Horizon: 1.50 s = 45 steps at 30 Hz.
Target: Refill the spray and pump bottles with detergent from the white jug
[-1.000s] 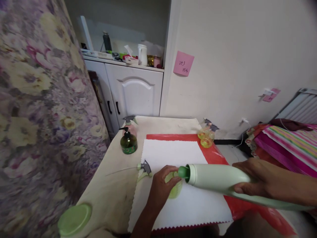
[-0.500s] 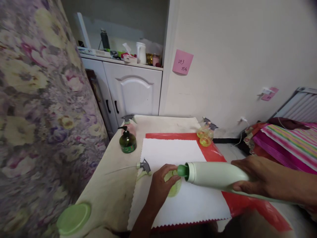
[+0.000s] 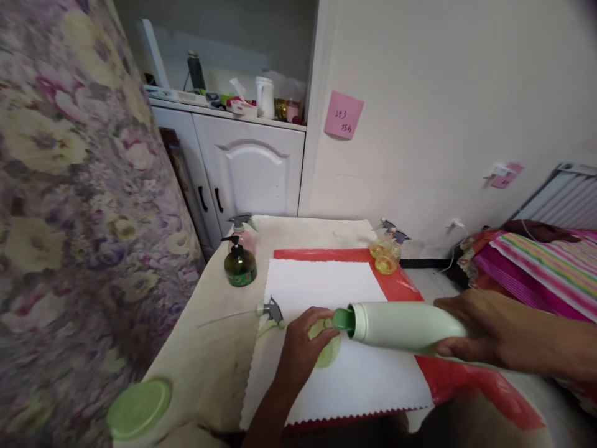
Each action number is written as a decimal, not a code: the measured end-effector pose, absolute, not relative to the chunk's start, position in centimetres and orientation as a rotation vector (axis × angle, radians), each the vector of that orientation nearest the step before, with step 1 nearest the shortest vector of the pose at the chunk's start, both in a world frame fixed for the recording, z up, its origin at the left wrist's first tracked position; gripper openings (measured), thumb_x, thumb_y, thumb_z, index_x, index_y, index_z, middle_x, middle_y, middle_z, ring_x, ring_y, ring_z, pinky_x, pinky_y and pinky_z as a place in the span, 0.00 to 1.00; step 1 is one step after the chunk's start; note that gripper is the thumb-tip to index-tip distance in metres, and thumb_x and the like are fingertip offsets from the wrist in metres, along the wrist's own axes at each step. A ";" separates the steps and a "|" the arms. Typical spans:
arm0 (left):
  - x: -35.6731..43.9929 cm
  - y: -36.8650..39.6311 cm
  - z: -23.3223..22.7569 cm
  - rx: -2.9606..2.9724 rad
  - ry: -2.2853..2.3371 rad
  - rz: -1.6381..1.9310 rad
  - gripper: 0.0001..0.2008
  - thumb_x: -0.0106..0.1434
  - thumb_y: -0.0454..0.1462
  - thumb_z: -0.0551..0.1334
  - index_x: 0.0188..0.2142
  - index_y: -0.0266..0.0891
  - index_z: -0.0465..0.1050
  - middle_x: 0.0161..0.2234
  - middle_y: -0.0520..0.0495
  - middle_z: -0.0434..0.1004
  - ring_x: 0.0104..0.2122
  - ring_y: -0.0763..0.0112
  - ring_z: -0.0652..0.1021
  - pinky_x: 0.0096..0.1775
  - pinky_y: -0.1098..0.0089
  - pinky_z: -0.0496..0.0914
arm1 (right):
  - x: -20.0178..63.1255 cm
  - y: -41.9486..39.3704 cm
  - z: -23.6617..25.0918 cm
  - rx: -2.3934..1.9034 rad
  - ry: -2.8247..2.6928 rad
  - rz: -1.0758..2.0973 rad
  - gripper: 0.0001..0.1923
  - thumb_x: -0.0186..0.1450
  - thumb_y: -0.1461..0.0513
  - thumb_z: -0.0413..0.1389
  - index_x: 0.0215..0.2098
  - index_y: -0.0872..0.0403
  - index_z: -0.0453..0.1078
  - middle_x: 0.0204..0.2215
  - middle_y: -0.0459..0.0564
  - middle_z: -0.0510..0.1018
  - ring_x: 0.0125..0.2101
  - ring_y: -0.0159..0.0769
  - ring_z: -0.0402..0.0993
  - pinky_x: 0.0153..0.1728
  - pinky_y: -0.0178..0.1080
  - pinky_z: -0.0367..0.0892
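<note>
A large pale green bottle (image 3: 401, 325) is held tipped on its side by the right hand (image 3: 471, 330), whose grip is wrapped around its body. Its dark green neck (image 3: 344, 318) is set against a small yellow-green bottle (image 3: 325, 348), which is clasped by the left hand (image 3: 301, 351) over a white cloth (image 3: 326, 292) near the front edge of the surface (image 3: 219, 361). A detached spray head (image 3: 272, 309) lies at the cloth's left edge. A dark green pump bottle (image 3: 239, 264) stands toward the back left, and a light green lid (image 3: 138, 410) rests at the front left corner.
</note>
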<state>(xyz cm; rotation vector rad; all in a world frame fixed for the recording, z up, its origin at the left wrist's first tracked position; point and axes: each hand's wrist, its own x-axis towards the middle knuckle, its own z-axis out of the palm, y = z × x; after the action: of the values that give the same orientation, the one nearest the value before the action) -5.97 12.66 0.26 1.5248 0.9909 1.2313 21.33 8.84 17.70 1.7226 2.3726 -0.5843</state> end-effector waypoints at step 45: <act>-6.1 12.6 0.0 1.561 0.992 1.243 0.08 0.56 0.36 0.66 0.37 0.41 0.77 0.38 0.48 0.80 0.41 0.63 0.77 0.46 0.67 0.68 | 21.2 9.0 17.9 1.687 2.367 -0.506 0.17 0.62 0.46 0.53 0.33 0.50 0.70 0.24 0.45 0.77 0.21 0.33 0.69 0.21 0.35 0.55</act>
<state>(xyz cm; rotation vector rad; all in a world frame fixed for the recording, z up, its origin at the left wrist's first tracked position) -6.07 12.64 0.02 1.5614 0.9916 1.2432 21.23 8.98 17.90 1.6873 2.3673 -0.5063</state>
